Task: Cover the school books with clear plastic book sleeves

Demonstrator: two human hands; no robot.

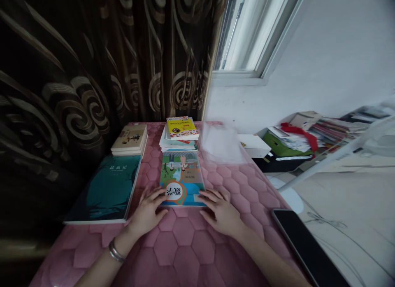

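1. Judgement: even pressure on both near corners should keep the colourful book square on the pink mat.
2. Left hand: fingers spread, tips on near-left corner.
3. Book lies flat, just ahead, between the hands.
4. Right hand: open, flat, tips on near-right corner.

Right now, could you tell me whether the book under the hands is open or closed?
Closed: the book lies flat, cover up, with left hand and right hand touching its near corners.
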